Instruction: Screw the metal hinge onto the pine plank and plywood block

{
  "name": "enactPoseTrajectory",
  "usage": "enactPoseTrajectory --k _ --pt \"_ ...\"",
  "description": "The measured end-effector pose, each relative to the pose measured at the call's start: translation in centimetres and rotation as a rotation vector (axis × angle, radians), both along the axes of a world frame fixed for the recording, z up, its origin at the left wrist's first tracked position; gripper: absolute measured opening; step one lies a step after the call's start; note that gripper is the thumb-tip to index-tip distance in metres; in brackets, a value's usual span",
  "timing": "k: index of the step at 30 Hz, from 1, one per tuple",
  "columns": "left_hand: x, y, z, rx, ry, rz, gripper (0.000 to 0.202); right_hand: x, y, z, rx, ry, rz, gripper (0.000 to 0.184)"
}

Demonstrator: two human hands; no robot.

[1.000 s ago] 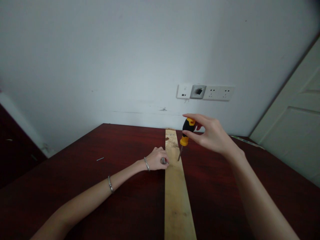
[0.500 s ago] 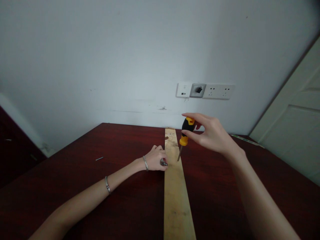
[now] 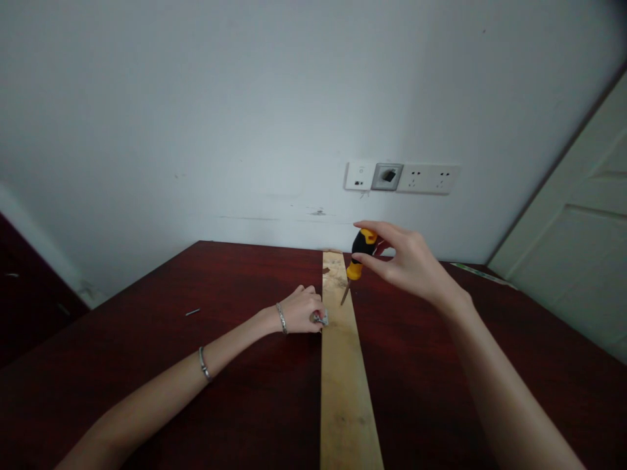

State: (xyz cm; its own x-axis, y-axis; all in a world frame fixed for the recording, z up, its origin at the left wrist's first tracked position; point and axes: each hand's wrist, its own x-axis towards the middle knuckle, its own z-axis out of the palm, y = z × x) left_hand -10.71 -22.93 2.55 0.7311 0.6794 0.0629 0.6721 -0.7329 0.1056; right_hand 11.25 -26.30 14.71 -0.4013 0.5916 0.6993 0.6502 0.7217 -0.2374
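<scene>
A long pale wooden plank (image 3: pixel 345 385) runs away from me over the dark red table. My left hand (image 3: pixel 301 312), fingers curled, rests at the plank's left edge. Between its thumb and fingers shows a small shiny metal piece (image 3: pixel 320 318), too small to make out. My right hand (image 3: pixel 404 261) grips a yellow and black screwdriver (image 3: pixel 362 249) by its handle, the shaft slanting down to the left. The tip appears over the plank, a short way beyond the metal piece; whether it touches the wood I cannot tell.
A thin grey metal rod, perhaps a screw (image 3: pixel 192 312), lies on the table (image 3: pixel 235 281) to the left. Behind stands a white wall with sockets (image 3: pixel 424 179). At the right are a white panelled door (image 3: pixel 588 215) and a flat patterned strip (image 3: pixel 482 274).
My right hand has shifted slightly left with the screwdriver, bringing its tip left and up in view. In my left hand the metal piece has turned and now looks brighter.
</scene>
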Motion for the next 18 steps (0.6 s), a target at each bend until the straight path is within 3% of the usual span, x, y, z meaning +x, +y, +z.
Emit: enactPoseTrajectory --k 9,18 --pt "-0.1 0.6 -1.1 0.005 -0.026 -0.023 0.009 -1.7 1.9 -2.1 -0.106 0.022 0.14 0.045" --pt "-0.2 0.9 -1.3 0.026 -0.087 -0.04 0.007 -1.9 1.9 -2.4 -0.104 0.003 0.159 0.046"
